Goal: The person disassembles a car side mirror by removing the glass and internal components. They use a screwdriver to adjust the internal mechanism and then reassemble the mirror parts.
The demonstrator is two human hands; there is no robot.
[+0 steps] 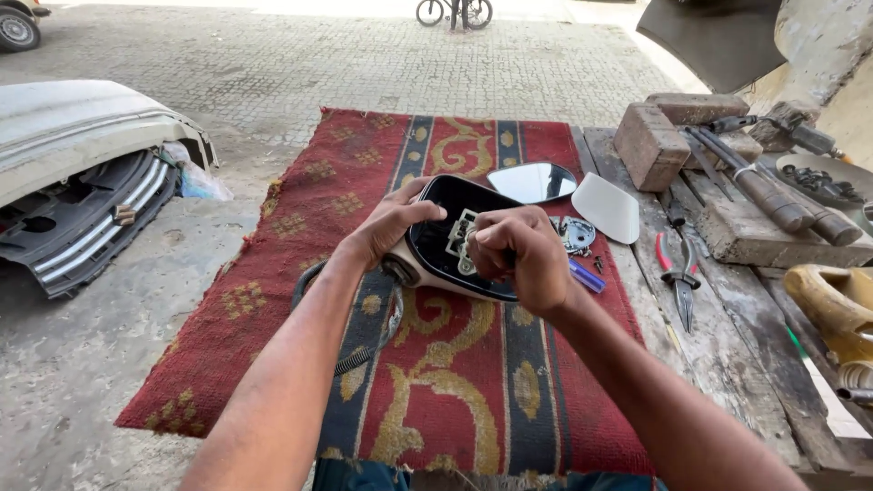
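Two bare forearms reach forward from the bottom edge, over a red patterned rug point(273, 300) spread on the paved ground. Between them the hands hold a car side-mirror housing point(435, 238), black inside with a pale outer shell, lifted just above the rug. Left hand point(386, 227) grips the housing by its left rim, thumb laid over the top edge and fingers wrapped underneath. Right hand point(518, 255) is closed into a fist over the housing's middle, pressed against a whitish bracket point(460, 238) set in the black cavity; whether it pinches a small tool or only the bracket cannot be told. A cable with a ribbed sleeve point(364, 350) hangs from the housing below the left wrist and trails onto the rug.

Just beyond the right hand lie a detached mirror glass point(532, 182) and, beside it, a white backing plate point(607, 207). A small round metal part point(576, 235) and a blue-handled tool point(587, 275) rest on the rug close to the right knuckles. Further right of that hand, red-handled pliers point(677, 273) lie on worn wooden boards point(727, 364), with bricks point(650, 145) and hammers point(764, 186) beyond. Well to the left of the left arm sits a white car bumper point(82, 182) on the ground.
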